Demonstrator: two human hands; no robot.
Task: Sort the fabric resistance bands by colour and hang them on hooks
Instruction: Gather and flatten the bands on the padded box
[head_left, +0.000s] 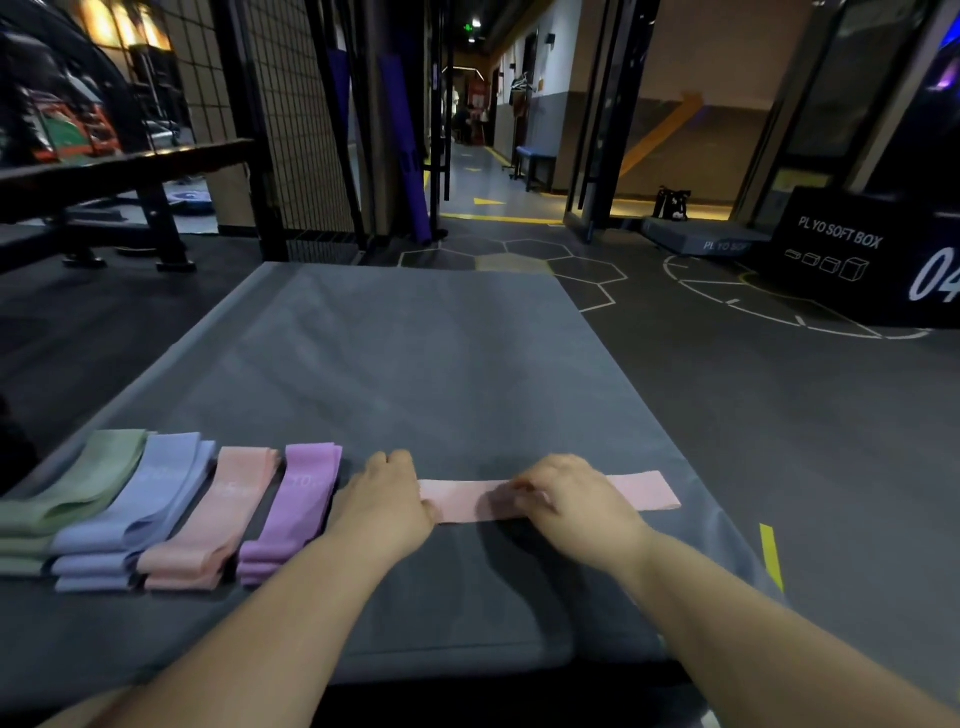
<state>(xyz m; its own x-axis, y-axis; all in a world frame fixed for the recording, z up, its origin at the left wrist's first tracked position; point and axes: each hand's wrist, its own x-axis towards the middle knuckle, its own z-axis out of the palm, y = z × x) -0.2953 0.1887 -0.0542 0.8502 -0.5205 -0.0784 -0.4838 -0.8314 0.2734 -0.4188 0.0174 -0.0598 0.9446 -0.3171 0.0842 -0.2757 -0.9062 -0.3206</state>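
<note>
The left grip (387, 491) has its fingers curled, and its thumb pinches the left end of the pale pink band (467, 500). That band lies flat and crosswise on the grey worktop (415, 364). The right grip (566, 493) sits on the band's middle with bent fingers; I cannot tell whether it pinches or only presses. The band's right end sticks out bare past it. Left of the pale pink band, four folded stacks lie side by side: purple (296, 504) nearest it, then peach (218, 514), blue (150, 499) and green (78, 493). Far beyond the band stand a wire mesh wall (296, 130) to the left and a black box (857, 254) to the right.
</note>
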